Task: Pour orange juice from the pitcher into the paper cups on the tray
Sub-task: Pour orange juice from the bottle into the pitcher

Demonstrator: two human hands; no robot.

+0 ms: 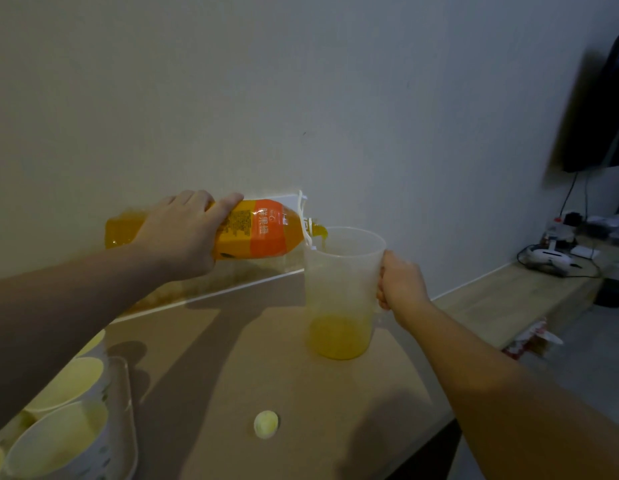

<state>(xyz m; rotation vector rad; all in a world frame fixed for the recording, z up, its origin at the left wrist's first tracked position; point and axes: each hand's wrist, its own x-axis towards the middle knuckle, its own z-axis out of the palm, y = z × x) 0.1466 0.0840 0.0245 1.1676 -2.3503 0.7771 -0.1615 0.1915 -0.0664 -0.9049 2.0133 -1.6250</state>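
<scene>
Orange juice was running from the bottle [232,230] into the pitcher [341,292] while we looked, so we judged the task to be at its early, preparatory stage. Our left hand [183,233] was wrapped around the tilted bottle, its mouth over the pitcher's rim, and our right hand [400,282] was gripping the pitcher's handle, steadying it upright on the tabletop [266,358]. Only a shallow layer of juice lay in the pitcher's bottom. The paper cups [58,410] stood on the tray [122,403] at the near left, well apart from the pitcher, and we could not tell whether any held juice; pouring into them still seemed ahead of us. A bottle cap [266,424] lay on the brown tabletop near the front edge. Behind stood a pale wall, with a dark screen [599,116] mounted at the right above a low wooden shelf [509,292] carrying cables and small devices.
</scene>
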